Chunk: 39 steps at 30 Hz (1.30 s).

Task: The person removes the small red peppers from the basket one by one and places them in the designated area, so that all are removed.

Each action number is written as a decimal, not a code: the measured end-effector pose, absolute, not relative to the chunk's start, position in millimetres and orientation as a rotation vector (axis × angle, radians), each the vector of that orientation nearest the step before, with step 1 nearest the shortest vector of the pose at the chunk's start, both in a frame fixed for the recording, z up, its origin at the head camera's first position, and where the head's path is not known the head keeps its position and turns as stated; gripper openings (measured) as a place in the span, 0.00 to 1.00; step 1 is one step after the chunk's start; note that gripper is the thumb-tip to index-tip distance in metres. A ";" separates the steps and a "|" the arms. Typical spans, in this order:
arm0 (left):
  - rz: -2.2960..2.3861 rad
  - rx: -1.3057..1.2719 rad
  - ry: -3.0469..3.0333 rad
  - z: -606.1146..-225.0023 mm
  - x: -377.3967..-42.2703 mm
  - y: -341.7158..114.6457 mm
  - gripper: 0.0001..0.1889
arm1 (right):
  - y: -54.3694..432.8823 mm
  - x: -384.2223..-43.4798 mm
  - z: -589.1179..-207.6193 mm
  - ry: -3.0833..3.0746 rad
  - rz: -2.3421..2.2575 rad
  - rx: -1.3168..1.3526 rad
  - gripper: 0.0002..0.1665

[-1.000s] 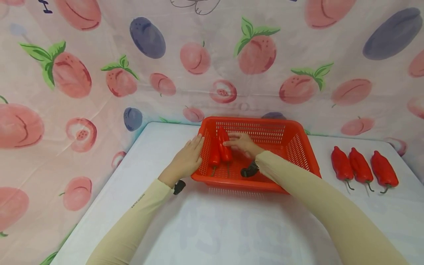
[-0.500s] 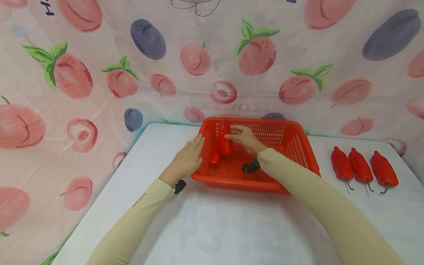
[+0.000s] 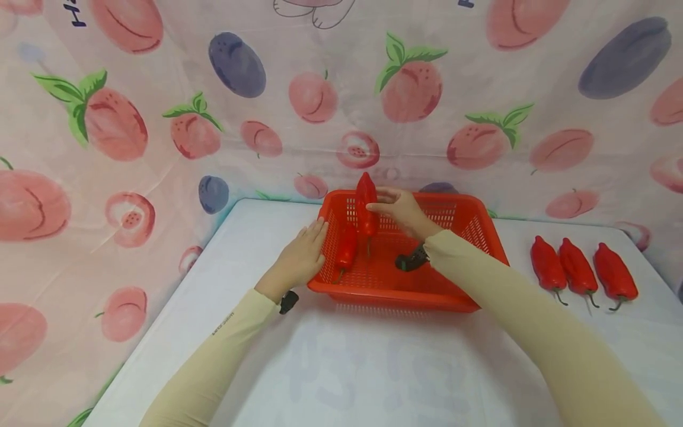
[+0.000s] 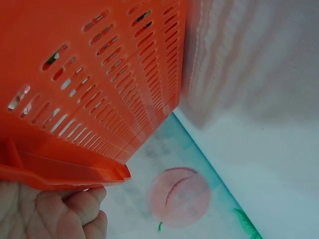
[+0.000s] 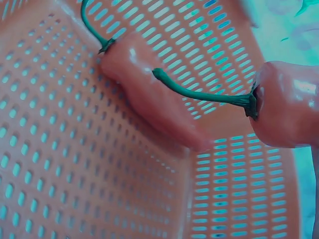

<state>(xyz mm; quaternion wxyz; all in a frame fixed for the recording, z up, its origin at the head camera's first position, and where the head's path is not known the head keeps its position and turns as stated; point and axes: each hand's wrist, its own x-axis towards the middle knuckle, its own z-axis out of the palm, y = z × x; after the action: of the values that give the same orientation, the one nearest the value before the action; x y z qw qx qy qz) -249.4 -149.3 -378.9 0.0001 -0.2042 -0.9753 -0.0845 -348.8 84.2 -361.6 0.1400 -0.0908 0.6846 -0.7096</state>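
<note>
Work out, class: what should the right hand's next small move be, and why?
Probably lift the held pepper fully clear of the basket: the right hand grips it apart from the pepper lying inside, the left hand rests at the basket's left side, and three similar peppers already lie on the table to the right.

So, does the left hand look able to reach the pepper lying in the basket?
Probably yes: the left hand touches the basket, close to that pepper, and only the side wall seems to stand between them.
</note>
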 end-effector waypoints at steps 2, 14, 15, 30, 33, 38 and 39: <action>-0.266 -0.647 -3.062 -379.5 -249.1 -149.4 0.33 | 87.0 -346.0 -356.2 1.972 -2.068 -0.302 0.34; -0.278 -0.652 -3.053 -379.7 -249.6 -149.8 0.34 | 113.0 -323.6 -323.3 2.030 -2.053 -0.370 0.36; -0.279 -0.653 -3.053 -379.5 -249.6 -149.7 0.34 | 116.5 -321.2 -320.8 2.052 -2.026 -0.363 0.36; -0.310 -0.657 -3.051 -380.2 -249.1 -149.9 0.34 | 164.6 -284.0 -293.6 2.251 -1.859 -0.297 0.35; -0.307 -0.661 -3.048 -380.5 -249.0 -150.0 0.34 | 173.7 -276.5 -290.9 2.261 -1.859 -0.305 0.34; -0.302 -0.664 -3.044 -380.5 -248.5 -149.4 0.33 | 191.9 -264.2 -285.4 2.343 -1.750 -0.281 0.36; -0.305 -0.662 -3.045 -380.2 -248.3 -149.2 0.33 | 196.0 -262.0 -284.3 2.362 -1.723 -0.276 0.36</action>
<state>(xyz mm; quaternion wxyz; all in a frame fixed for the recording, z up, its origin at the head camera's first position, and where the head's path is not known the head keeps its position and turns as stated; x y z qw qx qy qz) -248.3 -149.2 -380.2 0.0053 -0.2114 -0.9725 -0.0973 -262.0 196.0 -284.3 0.1023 -0.0935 0.8001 -0.5836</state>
